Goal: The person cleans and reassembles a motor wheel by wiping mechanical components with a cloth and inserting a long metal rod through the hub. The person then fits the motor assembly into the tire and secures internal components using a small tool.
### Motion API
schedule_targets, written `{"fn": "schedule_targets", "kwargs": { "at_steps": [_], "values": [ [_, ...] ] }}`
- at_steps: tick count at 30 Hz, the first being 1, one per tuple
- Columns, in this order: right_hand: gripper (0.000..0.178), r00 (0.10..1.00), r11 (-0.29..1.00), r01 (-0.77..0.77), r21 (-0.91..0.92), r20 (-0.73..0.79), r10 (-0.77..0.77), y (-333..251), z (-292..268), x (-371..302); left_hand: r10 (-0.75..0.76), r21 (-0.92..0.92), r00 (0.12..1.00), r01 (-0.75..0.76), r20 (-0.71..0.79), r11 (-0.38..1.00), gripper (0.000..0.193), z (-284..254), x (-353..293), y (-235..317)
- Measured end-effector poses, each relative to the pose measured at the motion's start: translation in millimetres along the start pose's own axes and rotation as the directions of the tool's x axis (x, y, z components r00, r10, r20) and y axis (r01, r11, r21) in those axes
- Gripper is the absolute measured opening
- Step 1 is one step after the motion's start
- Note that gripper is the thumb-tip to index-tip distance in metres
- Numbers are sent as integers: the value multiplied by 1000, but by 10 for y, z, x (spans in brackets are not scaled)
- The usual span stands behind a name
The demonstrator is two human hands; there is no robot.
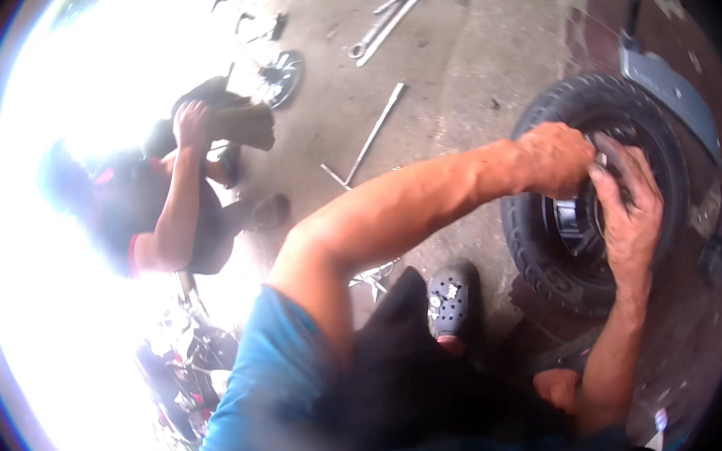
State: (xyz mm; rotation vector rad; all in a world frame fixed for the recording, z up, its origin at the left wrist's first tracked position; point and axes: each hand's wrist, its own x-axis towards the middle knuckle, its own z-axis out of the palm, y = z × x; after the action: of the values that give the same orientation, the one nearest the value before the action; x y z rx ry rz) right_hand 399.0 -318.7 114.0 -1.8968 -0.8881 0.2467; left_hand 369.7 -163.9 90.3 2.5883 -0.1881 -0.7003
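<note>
A motorcycle-type wheel with a black knobbly tyre [531, 255] lies on its side on the floor at the right. Over its hub, my left hand [556, 160] is closed, its fingers bent and mostly hidden behind the knuckles. Opposite it, my right hand [633, 211] is curled, with thumb and fingers meeting close to the left hand. A small pale bit shows between the two hands, but what they grip is too blurred to name. Below them, part of the metal rim [572, 222] shows inside the tyre.
A T-handle wrench [374, 135] and large spanners [392, 27] lie on the concrete floor. Another person [166, 207] crouches at the left in glare, near a round disc part [280, 78]. A grey panel [670, 95] stands beyond the wheel. My shoe [453, 300] is nearby.
</note>
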Motion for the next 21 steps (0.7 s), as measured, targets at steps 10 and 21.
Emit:
{"fn": "schedule_targets", "kwargs": {
  "at_steps": [10,21],
  "values": [
    [33,953,890,-296,347,42,300,52,187,-28,-46,-94,950,18,-309,995,22,601,57,-232],
    [21,906,908,-387,159,-115,406,389,-58,-33,-73,-46,969,63,-235,997,21,569,218,-129]
  ]
}}
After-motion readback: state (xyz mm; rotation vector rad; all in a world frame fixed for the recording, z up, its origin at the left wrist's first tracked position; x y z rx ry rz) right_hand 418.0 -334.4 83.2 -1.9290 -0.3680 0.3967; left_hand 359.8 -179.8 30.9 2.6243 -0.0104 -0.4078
